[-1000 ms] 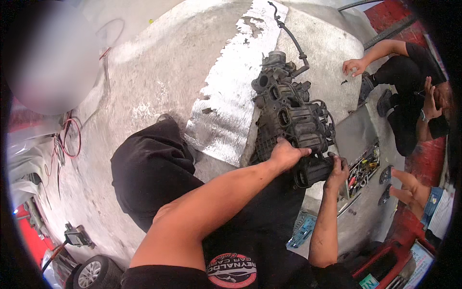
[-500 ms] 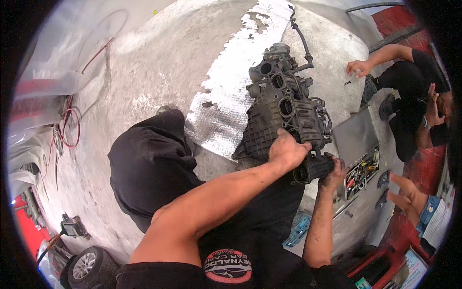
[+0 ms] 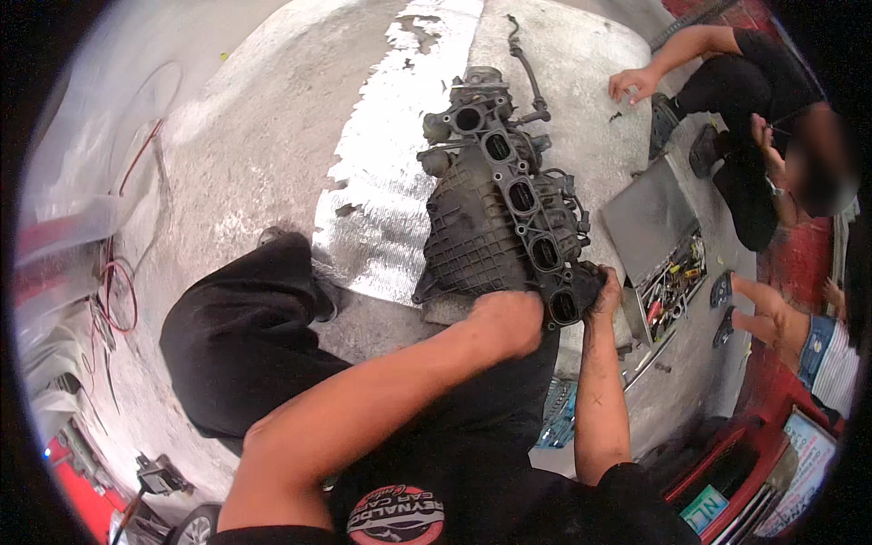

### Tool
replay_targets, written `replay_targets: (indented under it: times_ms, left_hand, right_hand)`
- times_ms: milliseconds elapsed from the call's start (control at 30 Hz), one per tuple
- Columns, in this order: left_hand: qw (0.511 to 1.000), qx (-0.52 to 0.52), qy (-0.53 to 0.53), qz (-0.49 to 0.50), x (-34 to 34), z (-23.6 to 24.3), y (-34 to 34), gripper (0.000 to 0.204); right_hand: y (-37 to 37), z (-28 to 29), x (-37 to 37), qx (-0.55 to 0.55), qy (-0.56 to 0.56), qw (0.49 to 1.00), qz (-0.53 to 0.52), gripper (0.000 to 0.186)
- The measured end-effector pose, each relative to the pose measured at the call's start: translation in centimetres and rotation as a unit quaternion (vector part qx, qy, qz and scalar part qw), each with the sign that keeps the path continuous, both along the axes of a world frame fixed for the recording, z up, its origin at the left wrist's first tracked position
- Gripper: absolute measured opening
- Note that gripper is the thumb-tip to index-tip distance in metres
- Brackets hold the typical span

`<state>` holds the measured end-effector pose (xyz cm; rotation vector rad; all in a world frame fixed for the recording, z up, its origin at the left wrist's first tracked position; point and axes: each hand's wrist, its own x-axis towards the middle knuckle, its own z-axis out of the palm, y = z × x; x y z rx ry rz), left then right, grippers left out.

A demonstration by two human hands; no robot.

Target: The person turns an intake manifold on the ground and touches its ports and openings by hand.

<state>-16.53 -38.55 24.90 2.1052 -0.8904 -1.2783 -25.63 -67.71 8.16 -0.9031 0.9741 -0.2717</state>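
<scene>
A black plastic intake manifold [image 3: 472, 222] lies at an angle before me, its row of oval ports facing up. My left hand [image 3: 510, 322] is closed at its near left edge, the fingers curled under and mostly out of sight. At the near right end my right hand [image 3: 604, 292] grips the manifold beside the last port, its fingertips dark with grime. Shiny silver foil sheeting [image 3: 377, 227] with torn edges lies to the left, partly beside the manifold. A thin black hose [image 3: 527, 68] stretches out past the far end.
At the right stands an open metal toolbox [image 3: 668, 291] full of hand tools. A blue tool case [image 3: 559, 413] lies near my right forearm. A co-worker's hand [image 3: 636, 86] reaches in at the upper right. Red cable [image 3: 118, 295] coils on the left.
My left hand has moved from the top of the ports down to the near left edge, uncovering the ports. The manifold looks turned slightly more face up. My right hand keeps its grip.
</scene>
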Motion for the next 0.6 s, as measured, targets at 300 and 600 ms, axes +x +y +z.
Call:
replay_targets:
  times_ms: [300,600]
  left_hand:
    - [0.974,0.042,-0.208,0.081,7.7,18.6,16.8,0.048]
    - [0.860,-0.039,-0.331,0.386,14.0,17.6,24.9,0.044]
  right_hand:
    - [3.1,3.8,2.2,0.024,0.059,0.998,0.001,0.027]
    - [-8.2,-5.2,-0.4,-0.046,0.055,0.997,0.041,0.036]
